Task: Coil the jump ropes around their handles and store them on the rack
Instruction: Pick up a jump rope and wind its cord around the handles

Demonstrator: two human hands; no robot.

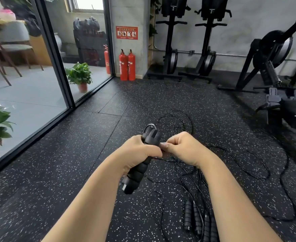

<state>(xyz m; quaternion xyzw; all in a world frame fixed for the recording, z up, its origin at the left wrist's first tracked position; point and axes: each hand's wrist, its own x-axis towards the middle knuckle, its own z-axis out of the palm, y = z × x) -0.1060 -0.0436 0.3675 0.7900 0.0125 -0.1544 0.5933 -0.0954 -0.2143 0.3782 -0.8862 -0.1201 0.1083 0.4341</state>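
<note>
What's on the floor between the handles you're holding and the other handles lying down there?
Head view: loose black rope tangled on the speckled floor.

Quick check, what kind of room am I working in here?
Most likely a gym: speckled rubber floor, rowing machines stood upright against the wall, another rower at right, and jump ropes loose on the floor.

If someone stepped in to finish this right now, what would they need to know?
Left hand: grips a pair of black foam handles held together.
Right hand: pinches the thin black cord beside the handles' top.
Done: hardly any coiling shows; most of the rope trails loose over the rubber floor.
Left: wind this rope round its handles, then do the same for the other handles lying on the floor below the right forearm. No rack is in view.
</note>
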